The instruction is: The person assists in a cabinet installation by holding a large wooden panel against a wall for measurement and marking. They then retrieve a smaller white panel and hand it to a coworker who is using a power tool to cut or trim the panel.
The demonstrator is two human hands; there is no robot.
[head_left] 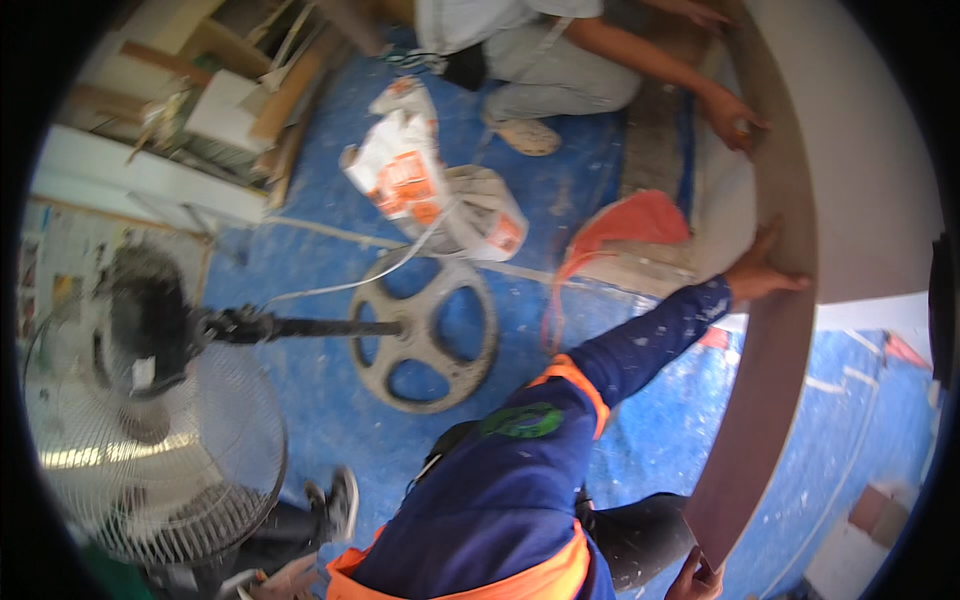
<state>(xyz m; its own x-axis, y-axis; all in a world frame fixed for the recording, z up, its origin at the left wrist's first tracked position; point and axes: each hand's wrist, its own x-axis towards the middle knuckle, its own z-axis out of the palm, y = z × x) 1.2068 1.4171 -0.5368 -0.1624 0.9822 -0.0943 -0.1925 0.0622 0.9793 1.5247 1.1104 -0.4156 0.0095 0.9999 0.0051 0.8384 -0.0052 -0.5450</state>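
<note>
A long brown board [765,390] runs down the right side, its face smooth and its long edge bent by the lens. My left hand [760,272], at the end of a navy sleeve, grips the board's left edge near the middle, thumb and fingers spread across it. At the lower edge, my right hand [695,580] holds the near end of the board; part of this hand is cut off. Higher up, a co-worker's hand [732,118] also rests on the board's edge.
A standing fan [150,400] with a round base [420,385] is at left. A white and orange sack [405,175] and a red bag [635,220] lie on blue floor sheeting [520,340]. A person [560,75] crouches at the far side. Wood scraps [225,90] are piled far left.
</note>
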